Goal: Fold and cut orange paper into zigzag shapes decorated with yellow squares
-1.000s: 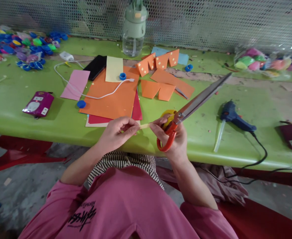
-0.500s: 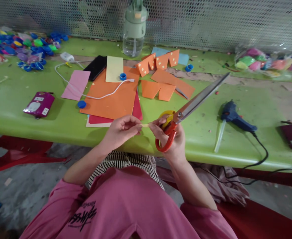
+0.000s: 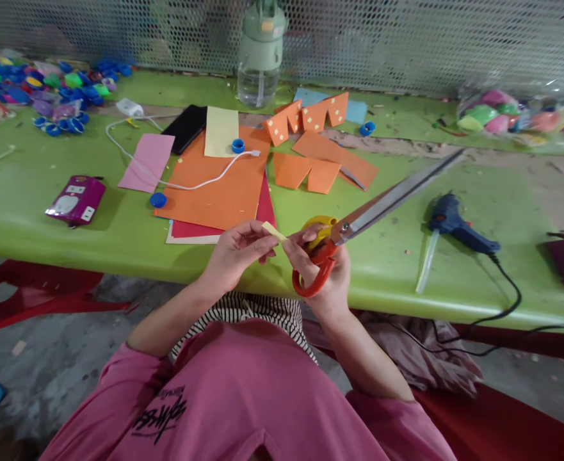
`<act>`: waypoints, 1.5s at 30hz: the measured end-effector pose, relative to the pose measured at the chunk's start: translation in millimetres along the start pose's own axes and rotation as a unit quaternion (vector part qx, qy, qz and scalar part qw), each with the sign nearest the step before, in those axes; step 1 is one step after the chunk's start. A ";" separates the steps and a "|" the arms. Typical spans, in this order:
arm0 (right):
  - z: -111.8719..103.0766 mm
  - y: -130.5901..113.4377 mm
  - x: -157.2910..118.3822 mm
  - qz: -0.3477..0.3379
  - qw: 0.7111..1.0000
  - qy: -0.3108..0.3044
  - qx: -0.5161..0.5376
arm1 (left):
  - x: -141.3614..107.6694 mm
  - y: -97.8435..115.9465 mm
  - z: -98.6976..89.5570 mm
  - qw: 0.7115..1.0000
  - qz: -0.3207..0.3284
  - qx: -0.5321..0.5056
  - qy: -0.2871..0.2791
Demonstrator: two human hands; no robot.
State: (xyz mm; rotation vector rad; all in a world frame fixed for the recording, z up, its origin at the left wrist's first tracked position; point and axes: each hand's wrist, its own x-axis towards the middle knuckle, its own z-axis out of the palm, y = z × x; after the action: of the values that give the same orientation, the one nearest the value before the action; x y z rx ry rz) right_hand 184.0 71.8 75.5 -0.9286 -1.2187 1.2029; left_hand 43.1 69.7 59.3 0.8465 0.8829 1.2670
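Left fingers (image 3: 262,245): narrow pinch on yellow strip
Right fingers (image 3: 298,255): thumb tip at strip's near end; scissors (image 3: 353,224) handles also held
Yellow strip (image 3: 273,230): between the fingertips, over worktop (image 3: 205,261) near edge
Strip axis: slanted, free end away and leftward
Scissors blades: point away and rightward, clear of strip
Nearer hand: neither, both touching

Pale yellow strip (image 3: 273,230), red-and-yellow-handled scissors (image 3: 344,229), far orange cutouts (image 3: 314,118) with pale yellow squares, lime-green surface (image 3: 387,275), pink shirt (image 3: 262,384) with black lettering, black-and-white striped cloth (image 3: 282,312), navy glue gun (image 3: 468,235)
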 end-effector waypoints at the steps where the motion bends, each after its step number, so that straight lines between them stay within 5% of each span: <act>1: -1.1 -0.7 -0.2 0.001 1.000 -0.001 -0.015 | 0.2 0.9 0.3 1.000 0.003 -0.006 0.002; 5: -19.2 -10.1 2.3 0.017 0.982 -0.064 -0.179 | -0.5 9.6 -2.5 1.000 0.010 -0.011 0.012; 10: -50.6 -26.6 8.7 -0.010 0.877 -0.159 -0.453 | -1.4 19.0 -10.2 0.999 0.036 0.020 0.026; 15: -57.5 -29.1 6.5 -0.047 0.819 -0.186 -0.540 | 1.1 15.9 -12.9 0.994 0.105 0.001 0.035; 28: -48.2 -33.4 4.7 -0.067 0.813 -0.200 -0.543 | -4.0 13.3 -17.1 0.984 0.179 0.007 -0.007; 45: -45.6 -31.5 0.8 -0.062 0.813 -0.198 -0.543 | -5.2 7.8 -16.3 0.987 0.159 0.000 -0.014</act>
State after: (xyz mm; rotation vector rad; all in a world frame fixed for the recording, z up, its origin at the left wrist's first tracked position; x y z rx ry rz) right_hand 234.1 71.2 99.3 -1.3983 -2.3679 0.5034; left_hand 24.7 66.1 59.8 1.0327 0.7431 1.5267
